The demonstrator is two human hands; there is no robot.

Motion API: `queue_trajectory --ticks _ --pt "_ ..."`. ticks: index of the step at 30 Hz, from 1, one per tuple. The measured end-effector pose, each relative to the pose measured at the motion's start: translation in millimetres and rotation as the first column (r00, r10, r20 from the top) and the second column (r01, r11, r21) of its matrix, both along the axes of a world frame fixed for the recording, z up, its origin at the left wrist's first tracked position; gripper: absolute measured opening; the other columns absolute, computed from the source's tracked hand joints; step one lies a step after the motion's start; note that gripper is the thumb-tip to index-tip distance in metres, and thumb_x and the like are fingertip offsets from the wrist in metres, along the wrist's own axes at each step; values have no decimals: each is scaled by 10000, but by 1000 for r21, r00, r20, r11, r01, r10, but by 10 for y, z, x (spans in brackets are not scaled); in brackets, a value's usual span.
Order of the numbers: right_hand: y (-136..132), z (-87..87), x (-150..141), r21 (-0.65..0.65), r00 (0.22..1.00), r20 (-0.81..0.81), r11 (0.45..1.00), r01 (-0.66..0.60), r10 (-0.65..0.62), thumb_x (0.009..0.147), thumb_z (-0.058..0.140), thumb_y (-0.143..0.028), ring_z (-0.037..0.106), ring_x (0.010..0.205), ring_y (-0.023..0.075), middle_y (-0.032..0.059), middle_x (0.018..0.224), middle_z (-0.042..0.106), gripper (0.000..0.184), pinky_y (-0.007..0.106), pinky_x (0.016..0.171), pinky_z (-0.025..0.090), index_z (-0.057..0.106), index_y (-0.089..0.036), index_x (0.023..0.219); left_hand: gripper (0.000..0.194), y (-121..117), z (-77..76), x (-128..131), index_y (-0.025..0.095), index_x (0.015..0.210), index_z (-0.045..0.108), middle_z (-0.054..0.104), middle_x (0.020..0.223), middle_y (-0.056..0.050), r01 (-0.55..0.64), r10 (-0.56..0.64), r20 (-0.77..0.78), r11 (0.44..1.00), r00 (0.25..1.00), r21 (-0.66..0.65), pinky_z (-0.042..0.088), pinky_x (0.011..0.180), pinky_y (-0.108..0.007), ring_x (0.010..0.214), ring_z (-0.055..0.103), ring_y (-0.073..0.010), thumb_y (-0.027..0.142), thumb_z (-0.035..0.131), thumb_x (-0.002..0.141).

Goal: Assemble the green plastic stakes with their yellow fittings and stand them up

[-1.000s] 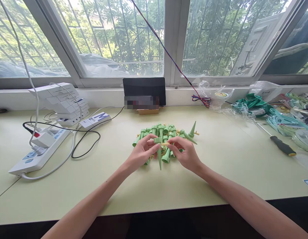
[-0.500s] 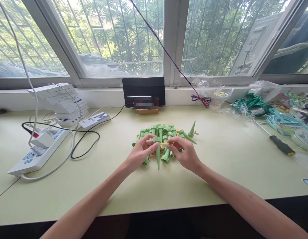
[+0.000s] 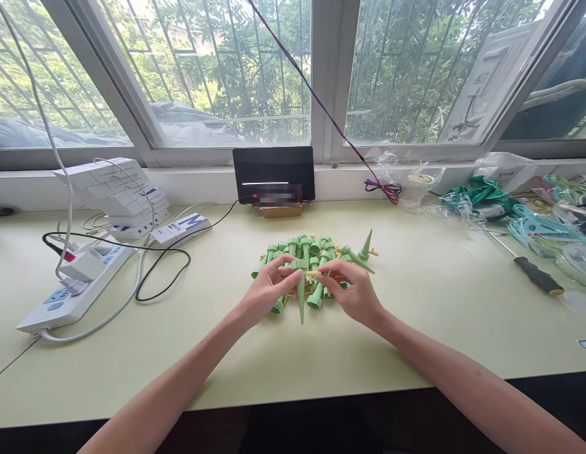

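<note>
The left hand (image 3: 269, 287), at nine o'clock, grasped a green spike (image 3: 301, 299) between thumb and fingers, its collar towards twelve and its tip towards six, in front of the near side of the pile of green spikes (image 3: 315, 300). The right hand (image 3: 352, 287), at three o'clock, pinched a yellow stem (image 3: 312, 273) that stuck out sideways just below the collar (how deeply it sat there could not be told, the fingers being so close). Doing this well, in my judgement, called for a firm left grip near the collar, so that the spike could not roll or tip, and for the stem to be kept square to the wall while the right fingertips worked it gently; a slanted push might have strained so slim a part. Among containers, the stack of white boxes (image 3: 127, 202) rose at ten o'clock, with a single white box (image 3: 181, 228) lying nearer along that same line; what they held was hidden. Between one and two o'clock lay clear plastic wrapping (image 3: 409, 200) with something round and yellowish in it, too indistinct to name. At two o'clock a crumpled green bag (image 3: 479, 192) rested on the table (image 3: 226, 366), its contents, if any, unreadable.
</note>
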State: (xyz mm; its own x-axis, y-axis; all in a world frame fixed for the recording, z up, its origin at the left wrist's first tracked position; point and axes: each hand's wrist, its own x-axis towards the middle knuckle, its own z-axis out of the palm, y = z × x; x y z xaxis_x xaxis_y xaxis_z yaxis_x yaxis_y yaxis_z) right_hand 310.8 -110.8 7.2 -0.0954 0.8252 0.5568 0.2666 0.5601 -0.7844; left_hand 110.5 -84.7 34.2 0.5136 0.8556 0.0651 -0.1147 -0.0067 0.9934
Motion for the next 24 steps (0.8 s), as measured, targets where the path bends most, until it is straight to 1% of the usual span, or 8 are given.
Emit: queue_trajectory --ticks 7,14,19,24 --pt "4 7 2 9 1000 21 1000 -6 6 908 624 -307 586 650 130 31 822 656 113 272 600 551 666 -205 931 245 -3 4 -4 208 1012 522 594 757 11 18 -16 -31 998 999 65 469 559 -225 599 501 -96 378 643 884" --pt "11 -7 -1 -20 999 52 1000 7 -6 927 595 -323 565 641 123 33 826 658 141 259 596 537 652 -194 927 287 -21 5 -3 231 1058 486 569 811 9 4 8 -106 993 994 119 442 540 -221 606 496 -96 380 652 877" --pt "7 3 -3 -31 998 67 999 16 -14 931 586 -339 561 638 123 31 814 657 163 256 596 527 645 -189 905 351 -40 10 -5 256 1110 468 507 719 42 -27 50 -180 991 982 130 369 473 -187 560 459 -83 388 675 860" --pt "3 8 -5 -28 998 63 1000 4 -3 925 596 -327 552 633 121 29 821 658 144 256 599 521 643 -191 913 358 -65 46 12 262 1133 472 490 681 47 -28 56 -212 991 976 131 349 453 -181 544 459 -84 402 664 865"
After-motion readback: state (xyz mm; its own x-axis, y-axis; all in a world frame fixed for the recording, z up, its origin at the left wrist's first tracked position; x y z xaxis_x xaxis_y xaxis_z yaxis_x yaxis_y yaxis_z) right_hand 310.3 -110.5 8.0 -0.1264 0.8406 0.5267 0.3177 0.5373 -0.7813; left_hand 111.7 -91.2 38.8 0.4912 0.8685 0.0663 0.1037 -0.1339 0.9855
